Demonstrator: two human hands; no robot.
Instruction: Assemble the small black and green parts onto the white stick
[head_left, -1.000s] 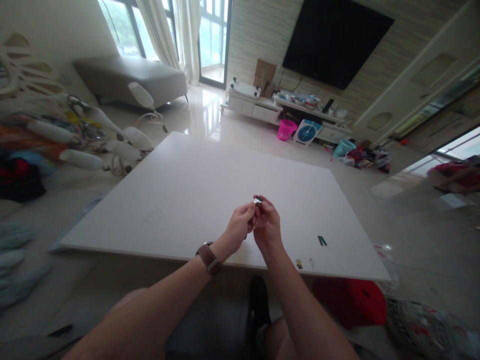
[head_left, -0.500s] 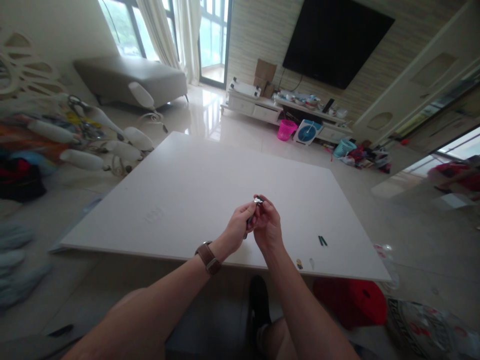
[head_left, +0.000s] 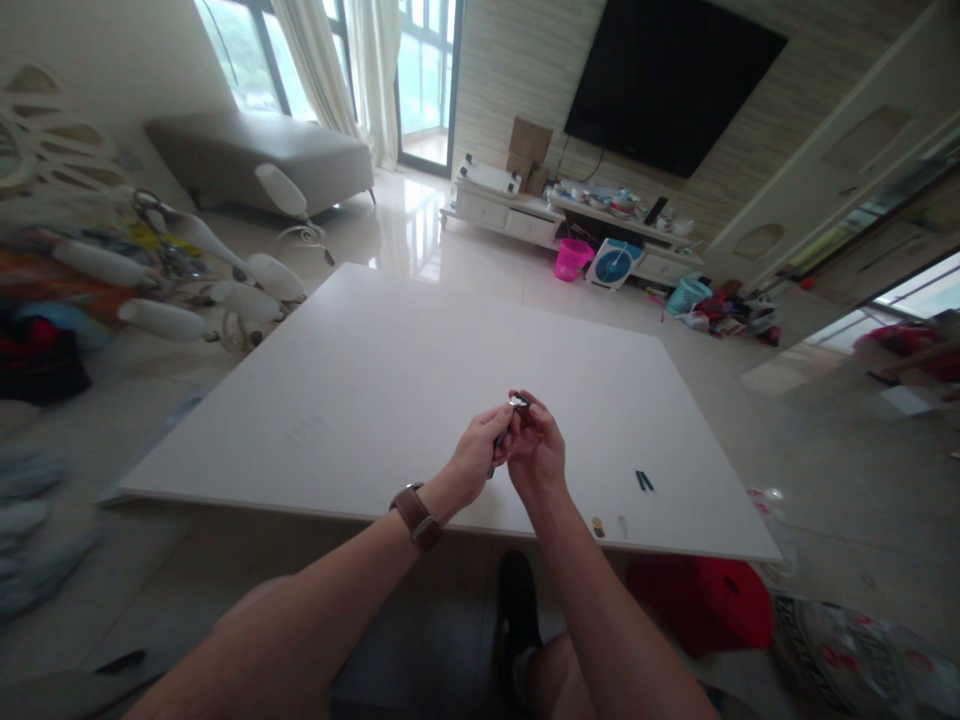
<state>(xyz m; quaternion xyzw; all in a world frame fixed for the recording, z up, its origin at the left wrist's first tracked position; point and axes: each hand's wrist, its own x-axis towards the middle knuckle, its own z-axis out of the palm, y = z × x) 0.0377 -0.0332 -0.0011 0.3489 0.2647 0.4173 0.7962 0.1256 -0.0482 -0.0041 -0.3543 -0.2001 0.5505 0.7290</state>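
Above the white tabletop (head_left: 420,360), my two hands meet around a small tool with a shiny metal head (head_left: 519,401) and a dark handle. My left hand (head_left: 476,450), with a brown-strapped watch on the wrist, is closed on the handle, whose end pokes out below the fingers. My right hand (head_left: 541,455) has its fingers curled around the metal head. The fingers cover much of the tool, so its exact kind is unclear. Two short dark green strips (head_left: 644,481) lie to the right. Nearer the front edge are a small yellowish piece (head_left: 598,527) and a small clear piece (head_left: 622,525).
A red stool or bin (head_left: 720,600) stands under the front right edge, beside a printed plastic bag (head_left: 847,650). At left is a chandelier with white shades (head_left: 240,300). Beyond the table are a pink basket (head_left: 573,260) and a blue-and-white fan (head_left: 613,263).
Both hands stay in nearly the same place around the tool. The right fingers have shifted slightly near the metal head.
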